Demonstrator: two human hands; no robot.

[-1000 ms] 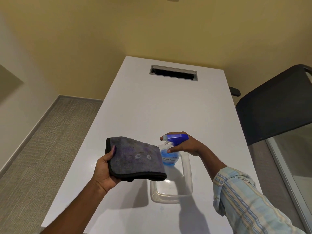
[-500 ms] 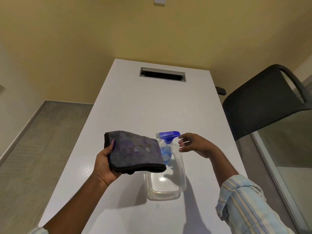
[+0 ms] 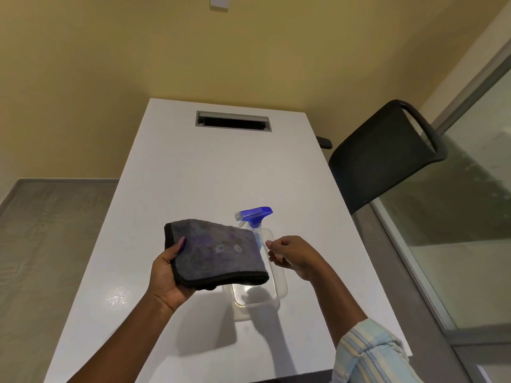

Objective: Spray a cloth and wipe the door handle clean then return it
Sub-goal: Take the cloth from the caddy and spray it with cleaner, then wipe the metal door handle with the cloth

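The grey cloth, folded over with a dark bound edge, is held up above the tabletop, lying across the palm of the left hand. A few small damp-looking rings and a purplish patch show on its upper face, so my guess is that the spraying is done, though I can't be sure from the marks alone. The spray bottle, blue trigger head with blue liquid below, stands upright in the far end of a clear plastic tub on the tabletop, partly hidden behind the cloth's right corner. Nobody is holding it.

That would leave most of the job ahead: getting to the door, wiping the handle, and bringing the cloth back. No door handle is in sight from here; there is only a glass panel off to the right, behind a black chair.

On the left hand the thumb is pressed down on the cloth's top near the left edge, and the other fingers curl underneath, clamping the folded layers between them. The right hand hovers just beside the cloth and near the bottle, touching neither. Its fingers are loosely curled, not spread wide, with nothing between them.
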